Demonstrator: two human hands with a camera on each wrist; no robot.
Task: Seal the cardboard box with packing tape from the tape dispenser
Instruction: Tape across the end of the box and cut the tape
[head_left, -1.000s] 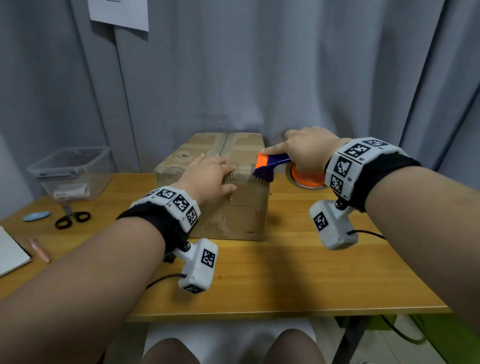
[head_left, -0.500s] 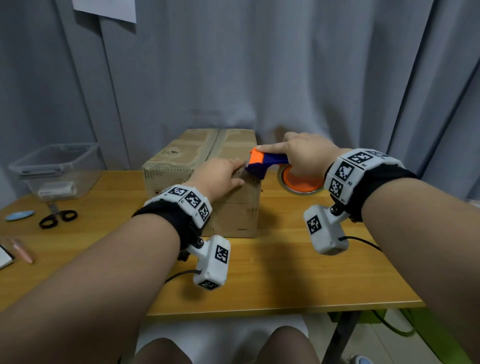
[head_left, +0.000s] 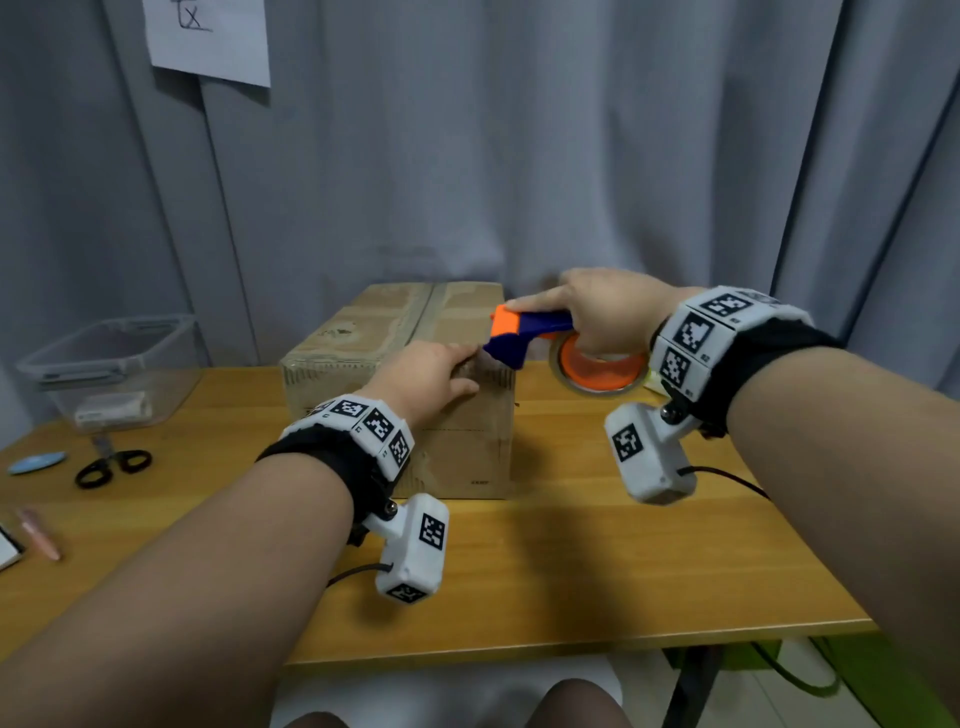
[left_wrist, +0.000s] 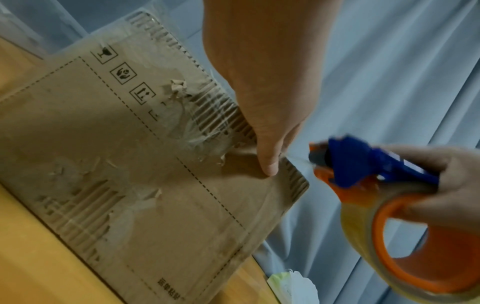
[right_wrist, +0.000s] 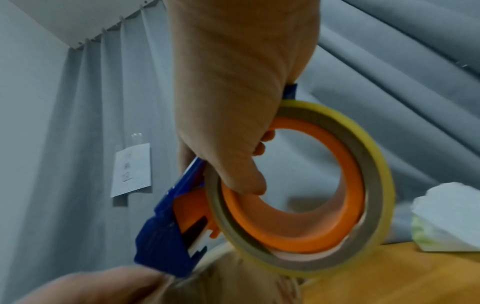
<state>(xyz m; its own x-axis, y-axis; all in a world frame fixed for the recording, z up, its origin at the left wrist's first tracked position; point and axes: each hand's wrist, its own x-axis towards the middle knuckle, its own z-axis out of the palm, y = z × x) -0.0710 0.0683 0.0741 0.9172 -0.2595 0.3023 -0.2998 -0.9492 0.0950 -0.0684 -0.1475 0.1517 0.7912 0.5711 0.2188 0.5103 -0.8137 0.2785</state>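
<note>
At centre frame, your left hand (head_left: 431, 376), thumb pressing down, pins the clear tape end on the brown cardboard box (head_left: 400, 384) while your right hand (head_left: 597, 312) grips the blue-and-orange tape dispenser (head_left: 524, 335) just right of it; next, probably draw tape taut across the edge.

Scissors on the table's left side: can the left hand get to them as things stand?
Probably yes. The left hand only presses on the cardboard box and holds nothing. The scissors lie in the open on the table, on that hand's side, nothing between. It would have to let go of the box.
</note>
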